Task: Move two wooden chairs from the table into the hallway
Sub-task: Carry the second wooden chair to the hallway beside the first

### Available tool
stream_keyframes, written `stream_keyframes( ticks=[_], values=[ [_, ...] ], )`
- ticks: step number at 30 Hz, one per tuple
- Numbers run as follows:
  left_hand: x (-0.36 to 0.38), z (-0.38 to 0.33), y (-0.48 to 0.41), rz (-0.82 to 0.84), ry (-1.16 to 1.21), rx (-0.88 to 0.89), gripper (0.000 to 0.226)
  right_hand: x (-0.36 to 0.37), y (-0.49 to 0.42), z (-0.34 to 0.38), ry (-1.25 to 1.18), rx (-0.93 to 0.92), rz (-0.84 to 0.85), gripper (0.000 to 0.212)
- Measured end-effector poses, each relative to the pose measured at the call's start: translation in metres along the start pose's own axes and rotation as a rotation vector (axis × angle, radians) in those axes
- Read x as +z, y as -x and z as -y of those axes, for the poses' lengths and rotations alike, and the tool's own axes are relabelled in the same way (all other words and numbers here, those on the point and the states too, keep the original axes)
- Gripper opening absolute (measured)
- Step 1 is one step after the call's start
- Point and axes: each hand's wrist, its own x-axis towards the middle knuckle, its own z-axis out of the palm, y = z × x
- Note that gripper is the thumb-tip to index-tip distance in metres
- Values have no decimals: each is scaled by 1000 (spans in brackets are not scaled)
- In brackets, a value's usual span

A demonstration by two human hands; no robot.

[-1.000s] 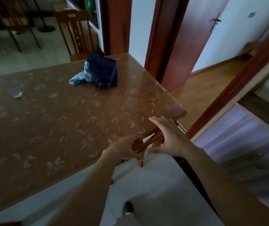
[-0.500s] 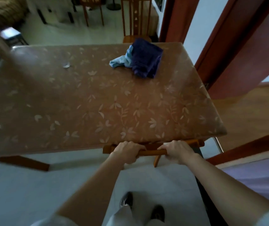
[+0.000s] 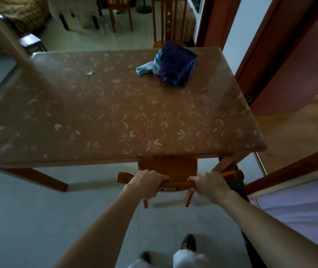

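Wooden chair sits tucked partly under the bench, its seat just beyond the knuckles. Both the left hand and the right hand are curled tight around the top rail of its back, a short gap of rail between them. It looks rigid and fairly heavy; that rail seems the firmest place to hold it.

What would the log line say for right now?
left hand: gripping top rail | right hand: gripping top rail | wooden chair: seat partly under table | hallway: not reached
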Motion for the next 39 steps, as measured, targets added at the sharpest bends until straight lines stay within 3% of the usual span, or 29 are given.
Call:
stream_keyframes(
  ticks=[6, 14, 27, 29, 39],
  values=[
    [31, 8, 63, 21, -7, 88, 33, 12, 49, 80, -75, 51, -26, 29],
    [94, 5, 158, 8, -2, 168, 31, 41, 122, 181, -107, 101, -13, 23],
    [212, -59, 343, 25, 41, 125, 31, 101, 279, 336, -71, 87, 10, 15],
    [231, -64, 367, 30, 57, 121, 32, 110, 299, 358, -71, 70, 27, 22],
    [268, -56, 414, -16, 49, 173, 34, 122, 331, 417, -85, 148, 9, 29]
  ],
)
